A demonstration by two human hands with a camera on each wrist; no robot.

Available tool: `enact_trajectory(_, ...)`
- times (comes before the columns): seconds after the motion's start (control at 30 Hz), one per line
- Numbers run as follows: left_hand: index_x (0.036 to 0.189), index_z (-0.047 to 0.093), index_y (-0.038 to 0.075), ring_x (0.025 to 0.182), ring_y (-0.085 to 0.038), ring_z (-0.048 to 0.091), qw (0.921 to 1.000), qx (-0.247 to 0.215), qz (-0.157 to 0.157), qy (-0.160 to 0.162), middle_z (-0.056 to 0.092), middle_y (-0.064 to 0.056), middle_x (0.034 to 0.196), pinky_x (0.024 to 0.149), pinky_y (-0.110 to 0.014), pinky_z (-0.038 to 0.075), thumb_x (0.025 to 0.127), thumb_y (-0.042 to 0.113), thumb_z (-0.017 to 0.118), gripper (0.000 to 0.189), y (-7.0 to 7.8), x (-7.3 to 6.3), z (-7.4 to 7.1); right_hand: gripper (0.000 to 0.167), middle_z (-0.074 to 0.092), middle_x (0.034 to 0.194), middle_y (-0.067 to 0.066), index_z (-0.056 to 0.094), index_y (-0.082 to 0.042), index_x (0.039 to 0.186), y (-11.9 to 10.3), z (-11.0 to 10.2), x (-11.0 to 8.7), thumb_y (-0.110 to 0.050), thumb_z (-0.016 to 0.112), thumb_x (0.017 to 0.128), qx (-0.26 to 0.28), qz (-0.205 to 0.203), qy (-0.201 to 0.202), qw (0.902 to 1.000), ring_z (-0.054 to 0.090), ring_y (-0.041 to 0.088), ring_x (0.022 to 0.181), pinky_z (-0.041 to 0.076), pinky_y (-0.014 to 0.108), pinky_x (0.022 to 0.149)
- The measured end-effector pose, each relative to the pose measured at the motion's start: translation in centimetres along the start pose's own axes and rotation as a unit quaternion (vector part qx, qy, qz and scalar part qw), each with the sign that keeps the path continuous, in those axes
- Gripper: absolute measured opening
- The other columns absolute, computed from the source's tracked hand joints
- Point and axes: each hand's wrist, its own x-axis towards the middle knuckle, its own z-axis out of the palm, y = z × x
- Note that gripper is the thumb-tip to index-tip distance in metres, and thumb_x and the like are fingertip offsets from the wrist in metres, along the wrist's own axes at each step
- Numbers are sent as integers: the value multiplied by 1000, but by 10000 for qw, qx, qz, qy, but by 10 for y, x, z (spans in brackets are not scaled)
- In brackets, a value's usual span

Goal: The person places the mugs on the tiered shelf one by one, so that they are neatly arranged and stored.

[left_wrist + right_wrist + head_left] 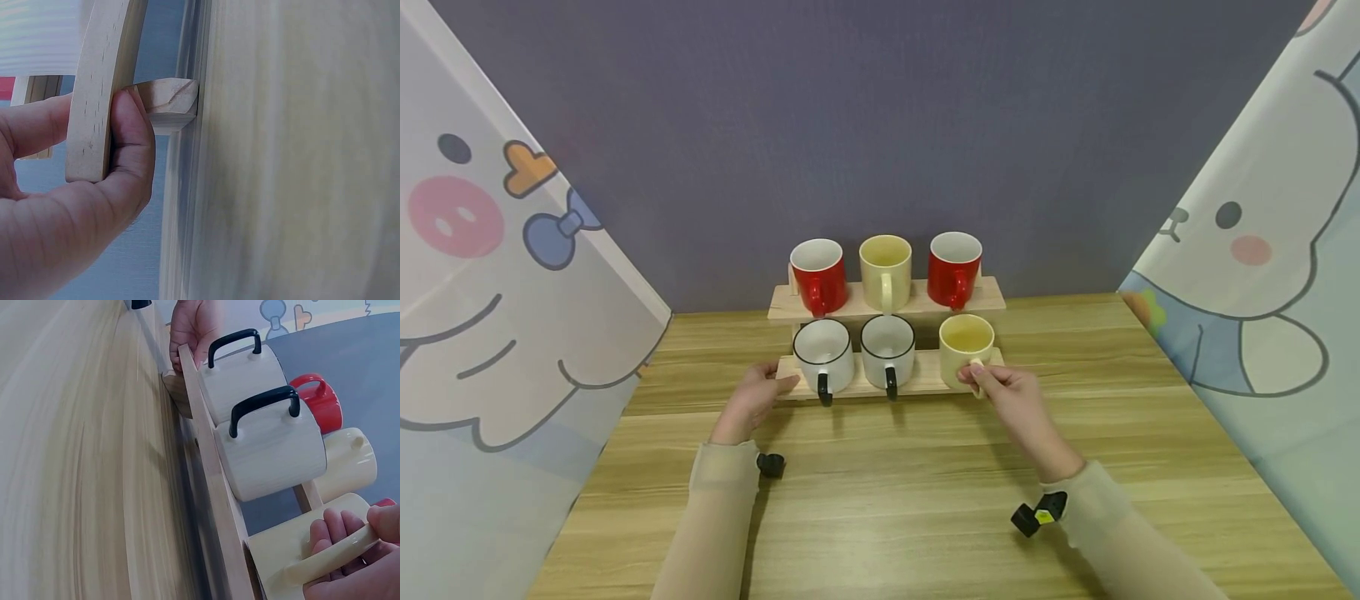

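A two-tier wooden rack [928, 382] holds mugs with their handles toward me. At the right end of its lower shelf stands a yellow mug [958, 367]; my right hand [1018, 404] pinches its handle [331, 557]. My left hand [752, 402] grips the left end of the lower shelf, with the board [94, 125] between thumb and fingers in the left wrist view. Beside that hand are two white mugs, a left one [835, 367] and a middle one [895, 362], both with black rims and black handles.
On the upper shelf [782, 307] stand a red mug [827, 283] at left, a yellow mug [876, 287] in the middle and another red mug [942, 279] at right. Behind the wood-grain table [880, 517] rises a dark grey wall panel [880, 125]. Cartoon-printed sheets flank both sides.
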Motion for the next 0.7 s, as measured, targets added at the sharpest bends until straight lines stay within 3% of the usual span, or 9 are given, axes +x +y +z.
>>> enact_trajectory(0.4, 144, 33, -19, 107, -28, 54, 9999, 97, 43, 111, 52, -24, 125, 96, -44, 46, 103, 10, 62, 59, -1, -1, -1, 34, 73, 108, 16, 72, 9, 115, 5, 12, 9, -21, 62, 105, 157, 340, -51, 9993, 67, 21, 104, 49, 30, 93)
enact_trajectory(0.7, 143, 35, -18, 106, -28, 55, 9999, 71, -43, 122, 54, -22, 122, 92, -42, 48, 103, 12, 63, 58, -1, 1, 0, 33, 72, 109, 18, 71, 10, 116, 6, 10, 10, -19, 63, 105, 256, 329, -202, 9989, 67, 22, 106, 48, 33, 98)
